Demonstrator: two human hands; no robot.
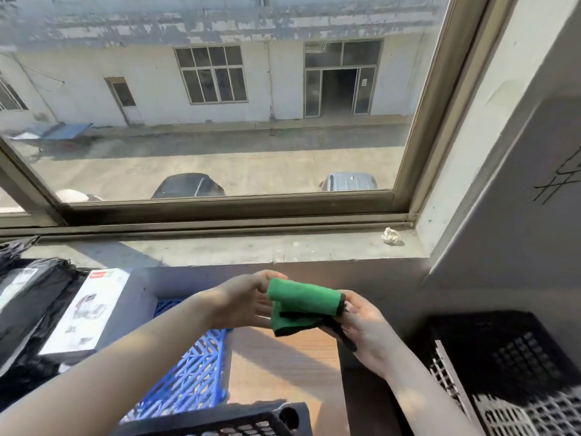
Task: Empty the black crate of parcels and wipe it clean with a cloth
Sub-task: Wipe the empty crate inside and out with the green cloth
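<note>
Currently one green cloth [301, 302], rolled, left hand [248, 302] thumb and fingers pinching its end, right hand [366, 324] fingers curled under it, two black crates [503, 357], one white box [85, 313].

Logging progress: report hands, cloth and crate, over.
Left hand and right hand both hold green cloth, mid-air. Black crate low right, hands off it, no parcels seen inside. Parcels stacked left. Nothing between cloth and crate.

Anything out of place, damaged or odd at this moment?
A crumpled white wad lies on the concrete windowsill near its right corner and looks like stray litter. Nothing else stands out; the green cloth looks intact and nothing is spilled.
</note>
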